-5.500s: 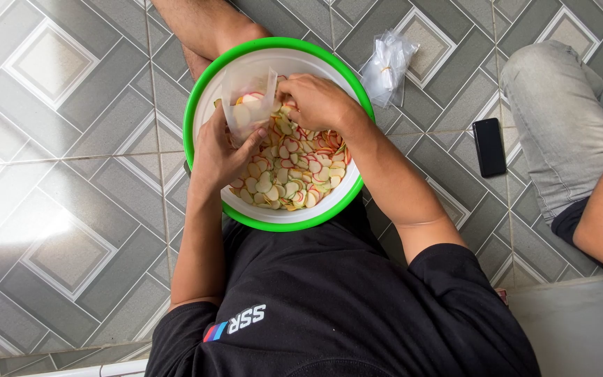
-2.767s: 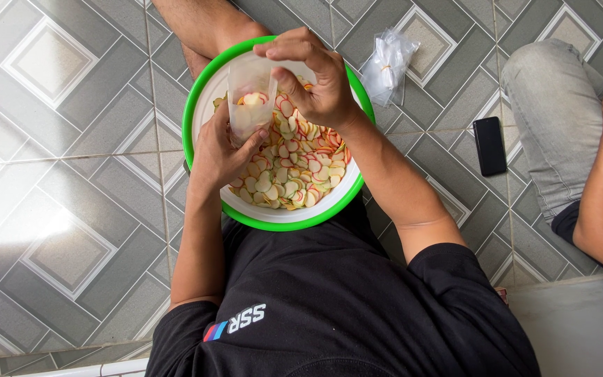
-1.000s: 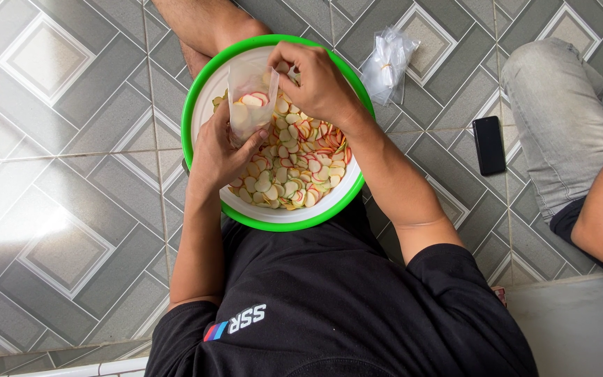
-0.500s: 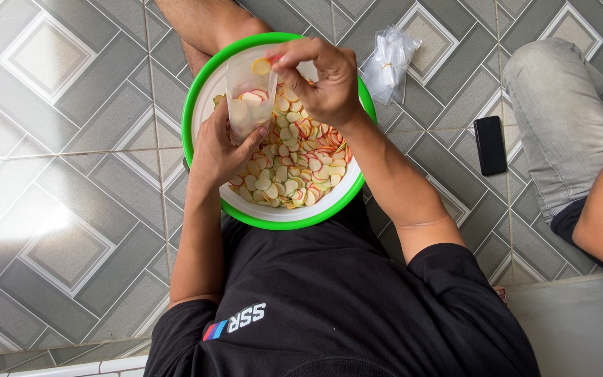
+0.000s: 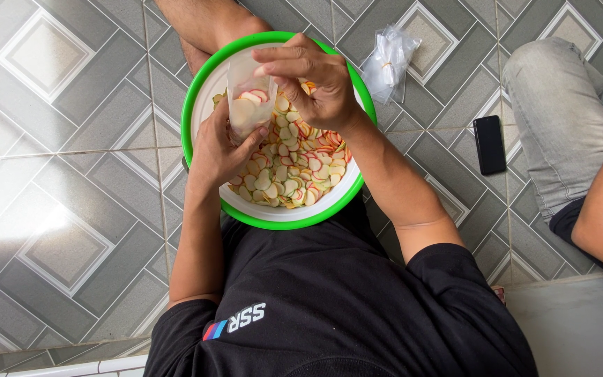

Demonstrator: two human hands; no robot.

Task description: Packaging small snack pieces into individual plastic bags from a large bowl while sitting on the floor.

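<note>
Here, working left to right across the patterned grey floor tiles (image 5: 57,230): a person in a black shirt sits with a green-rimmed white basin (image 5: 200,91) between the knees, heaped with thin round chips (image 5: 301,164), pale with red and yellow edges. The left hand (image 5: 218,150) is wrapped around a small clear plastic bag (image 5: 249,98), fingers curled about its lower half and thumb on the near side, holding it upright with its mouth up, above the left part of the basin; a few chips already sit in its bottom. Just to the right, the right hand (image 5: 312,80) hovers at the bag's mouth, fingers bunched and pointing down toward the opening. It looks pinched around something, though whether chips are between the fingertips I cannot tell from this angle. My reading: the bag is being filled by the handful and is only partly full. The next move calls for keeping the mouth held wide and the right hand centred over it, or chips will spill back into the basin. Farther right, a bundle of empty clear bags (image 5: 389,59) lies on the tiles just outside the rim, then a dark phone (image 5: 488,144). At the far right edge sits another person's grey-trousered leg (image 5: 560,119), apart from the work.
</note>
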